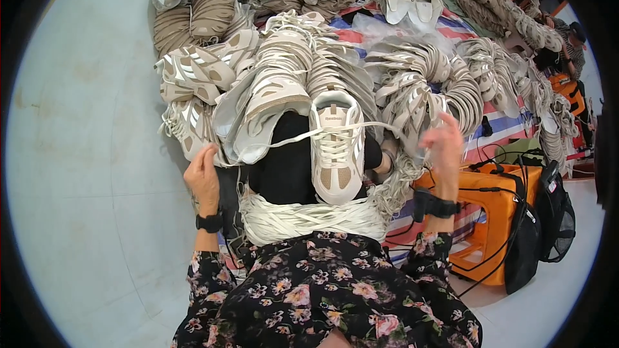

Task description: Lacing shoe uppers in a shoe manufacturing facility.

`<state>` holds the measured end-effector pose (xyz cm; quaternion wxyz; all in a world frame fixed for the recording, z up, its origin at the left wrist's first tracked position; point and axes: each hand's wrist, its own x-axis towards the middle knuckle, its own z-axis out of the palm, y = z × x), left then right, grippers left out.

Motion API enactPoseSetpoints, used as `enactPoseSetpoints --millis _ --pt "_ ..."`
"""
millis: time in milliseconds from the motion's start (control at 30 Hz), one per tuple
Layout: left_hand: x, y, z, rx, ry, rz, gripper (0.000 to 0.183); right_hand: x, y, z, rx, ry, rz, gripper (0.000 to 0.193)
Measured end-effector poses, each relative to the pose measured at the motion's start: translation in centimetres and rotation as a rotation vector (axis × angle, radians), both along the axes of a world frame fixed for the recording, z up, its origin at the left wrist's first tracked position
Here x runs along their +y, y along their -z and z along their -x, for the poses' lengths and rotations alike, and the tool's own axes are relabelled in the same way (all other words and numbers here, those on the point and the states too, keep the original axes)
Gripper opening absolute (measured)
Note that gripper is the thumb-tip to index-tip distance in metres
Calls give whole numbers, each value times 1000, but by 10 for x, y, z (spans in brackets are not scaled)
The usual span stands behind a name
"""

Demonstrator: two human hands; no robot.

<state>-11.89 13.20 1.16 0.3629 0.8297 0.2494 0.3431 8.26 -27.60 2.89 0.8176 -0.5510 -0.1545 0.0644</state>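
Floral black shirt (322,296) fills the near edge of my view; just ahead of it, a thick hank of off-white laces (314,220) lies across the lap. Writing: I get one small dark line of lettering on the tongue of the shoe (336,154). Nothing else I can read from here; pale stripes on its sides.

Shoe sits in the middle, beige and white, over the black trousers (284,161), toe toward the wearer. Its lace (293,140) crosses near the tongue, loose ends running out both sides.

Left hand (203,180): thumb and fingertips together, pinching the left end of the lace, well out from the shoe. Right hand (443,145): raised, blurred, fingers partly curled near the other end. I can't tell whether it grips.

Row of nested uppers (280,67) runs away just beyond the shoe; more bundles lie on the striped sheet (500,130). Orange stool (491,216) right of the right wrist, black bag (556,219) beside it.
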Motion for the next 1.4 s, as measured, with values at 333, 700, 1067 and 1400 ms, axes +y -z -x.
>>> enactPoseSetpoints --millis 333,700,1067,1400 --pt "-87 -28 -128 98 568 605 26 94 34 -11 25 -294 723 13" --pt "-132 14 -165 184 749 743 17 98 31 -21 11 -406 743 13" --pt "-137 19 -161 255 758 763 14 104 28 -16 96 -319 712 12" --pt "-92 18 -121 215 425 367 13 133 11 -13 -844 -110 843 16"
